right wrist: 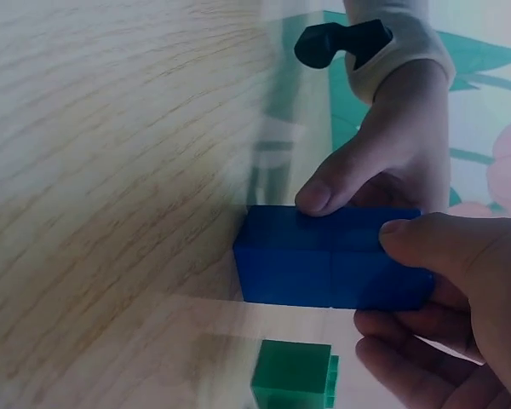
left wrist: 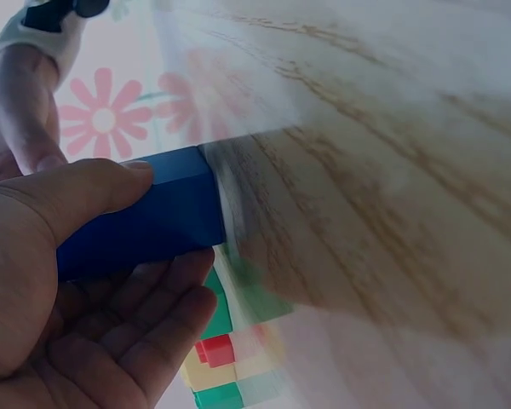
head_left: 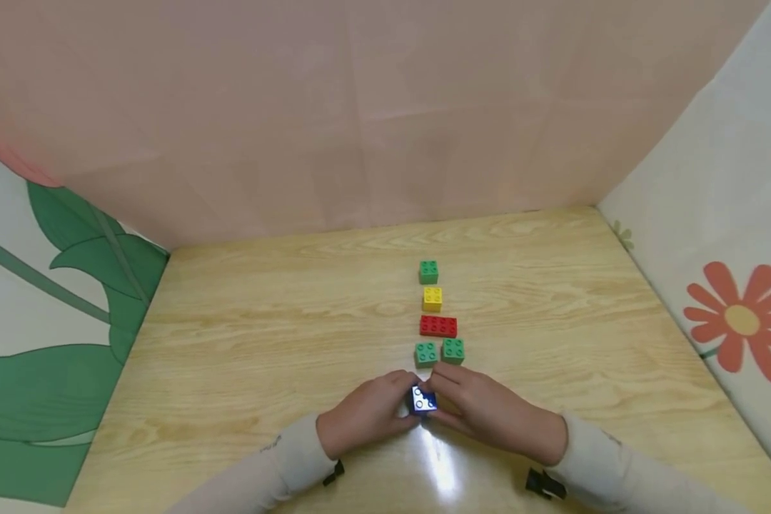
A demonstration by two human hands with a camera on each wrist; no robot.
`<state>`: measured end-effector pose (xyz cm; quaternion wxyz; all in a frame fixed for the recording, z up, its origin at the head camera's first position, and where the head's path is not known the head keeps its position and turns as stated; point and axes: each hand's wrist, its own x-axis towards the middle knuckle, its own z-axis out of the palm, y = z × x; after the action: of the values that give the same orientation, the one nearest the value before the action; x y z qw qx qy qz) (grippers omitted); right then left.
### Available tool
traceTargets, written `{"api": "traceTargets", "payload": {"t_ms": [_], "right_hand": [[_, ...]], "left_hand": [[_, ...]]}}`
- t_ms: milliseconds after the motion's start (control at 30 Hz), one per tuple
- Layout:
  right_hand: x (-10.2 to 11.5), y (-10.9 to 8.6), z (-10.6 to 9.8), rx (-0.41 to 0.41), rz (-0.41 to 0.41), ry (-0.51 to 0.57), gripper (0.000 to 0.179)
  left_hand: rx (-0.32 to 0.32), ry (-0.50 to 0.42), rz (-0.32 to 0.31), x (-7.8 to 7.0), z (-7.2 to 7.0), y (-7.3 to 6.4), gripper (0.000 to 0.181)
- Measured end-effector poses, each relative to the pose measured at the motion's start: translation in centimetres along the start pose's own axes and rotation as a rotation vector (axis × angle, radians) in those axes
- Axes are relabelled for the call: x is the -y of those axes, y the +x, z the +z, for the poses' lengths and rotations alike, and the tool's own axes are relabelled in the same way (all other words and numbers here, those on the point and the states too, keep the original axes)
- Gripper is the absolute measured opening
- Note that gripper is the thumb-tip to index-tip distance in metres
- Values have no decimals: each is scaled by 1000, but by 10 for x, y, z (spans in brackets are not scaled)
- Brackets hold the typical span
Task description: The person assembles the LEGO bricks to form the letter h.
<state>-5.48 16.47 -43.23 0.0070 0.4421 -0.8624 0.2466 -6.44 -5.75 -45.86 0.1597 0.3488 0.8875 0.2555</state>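
The blue brick [head_left: 423,400] is pinched between the left hand [head_left: 366,412] and right hand [head_left: 488,410], thumbs on it. Beyond the hands, green, red and yellow bricks [head_left: 438,326] line the wooden surface [head_left: 263,343]; pink and floral cloth walls enclose it.

No text, label, brand, number or sign can be read anywhere: the bricks show only plain studs, and the side panels carry printed flowers and leaves, no lettering.
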Motion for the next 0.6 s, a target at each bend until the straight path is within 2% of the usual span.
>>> {"api": "traceTargets", "payload": {"t_ms": [267, 600], "right_hand": [[2, 2, 2, -8, -13, -54, 26], [1, 0, -2, 22, 60, 35, 39]], "left_hand": [[-13, 6, 11, 1, 0, 0, 41], [-23, 9, 10, 0, -1, -2, 44]]}}
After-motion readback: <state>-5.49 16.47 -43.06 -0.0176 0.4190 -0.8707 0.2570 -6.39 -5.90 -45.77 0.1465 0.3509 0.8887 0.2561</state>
